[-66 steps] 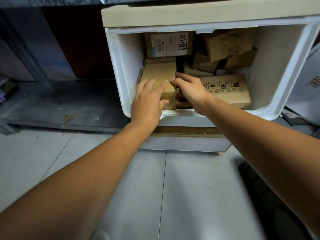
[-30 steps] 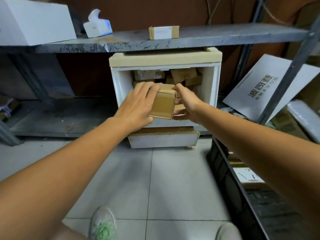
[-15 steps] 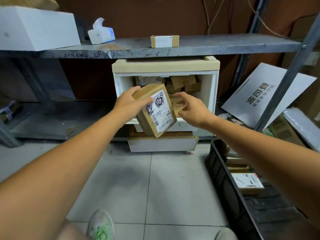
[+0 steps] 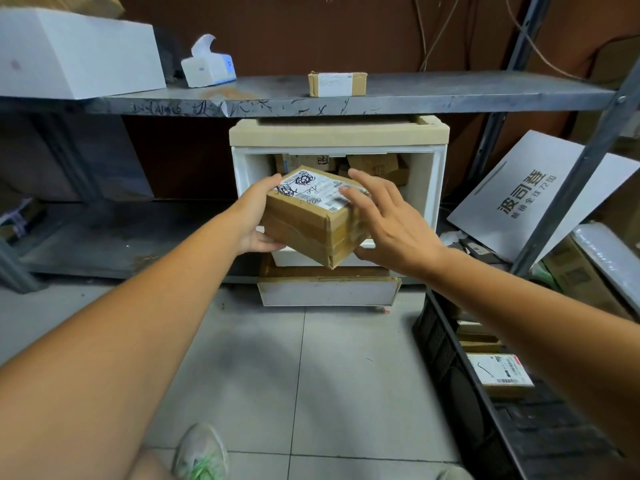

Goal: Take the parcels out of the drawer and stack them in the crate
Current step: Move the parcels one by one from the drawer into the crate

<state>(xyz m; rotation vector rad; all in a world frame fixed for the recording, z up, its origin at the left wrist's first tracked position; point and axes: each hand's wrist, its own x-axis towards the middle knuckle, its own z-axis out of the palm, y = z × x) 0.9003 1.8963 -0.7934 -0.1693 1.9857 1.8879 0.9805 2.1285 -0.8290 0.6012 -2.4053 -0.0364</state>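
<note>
Head camera, and the parcel [image 4: 313, 216] is up in the air, clear of the drawer [image 4: 420, 192] and caught between both hands. The left hand [image 4: 254, 216] grips its left end, fingers curled over the top edge and thumb tucked beneath. The right hand [image 4: 388, 223] clasps the opposite end, fingers spread across the white shipping label and thumb against the lower edge. The labelled face looks up and leans toward the camera. The long axis runs roughly from hand to hand, slewed a little, and one taped bottom corner points down at the floor.

Just beyond the fingertips the drawer stands open, more brown parcels [image 4: 374, 164] jumbled inside. Under the right forearm, low and to that side, sits the black crate [image 4: 446, 351] with a labelled box [image 4: 498, 374] in it. Above both hands runs a metal shelf [image 4: 467, 93] carrying a small carton [image 4: 337, 84], a tissue pack [image 4: 207, 67] and a big white box [image 4: 76, 53]. A printed white board [image 4: 533, 195] leans out past the right hand. A shoe [image 4: 201, 455] shows below the left arm.
</note>
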